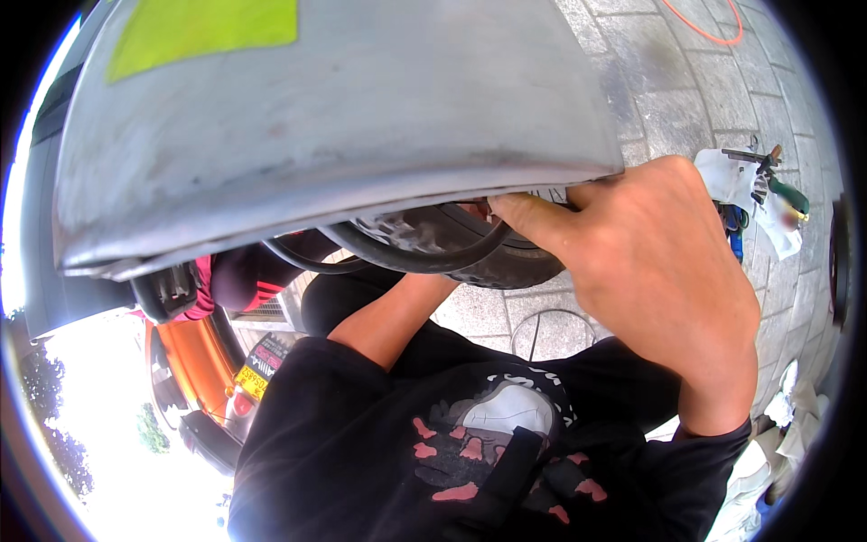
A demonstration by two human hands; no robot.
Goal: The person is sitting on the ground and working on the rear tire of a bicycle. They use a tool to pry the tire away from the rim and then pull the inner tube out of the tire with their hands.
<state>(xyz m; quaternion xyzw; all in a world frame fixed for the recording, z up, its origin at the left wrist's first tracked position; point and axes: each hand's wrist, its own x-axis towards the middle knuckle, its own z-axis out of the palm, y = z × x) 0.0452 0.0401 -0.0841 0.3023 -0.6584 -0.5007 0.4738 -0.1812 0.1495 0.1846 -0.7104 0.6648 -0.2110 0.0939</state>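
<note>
A broad grey panel (361, 108) with a yellow-green patch fills the upper part of the view. My right hand (632, 253) is at its lower right edge. Thumb and fingers are bent together there, but the edge hides their tips and whatever they grip. My left forearm (397, 316) reaches up beneath the panel, and the hand itself is hidden behind black parts. Between my arms, a knobby black tyre (510, 268) shows under the panel. A curved black tube (424, 262) loops below the edge, in front of the tyre.
Hand tools (787, 194) lie on a white sheet (722, 176) on the paving (659, 81) to the right. An orange hose (713, 38) curves at the top right. An orange vehicle (194, 352) stands at the lower left. Pale cloths (795, 434) lie at the lower right.
</note>
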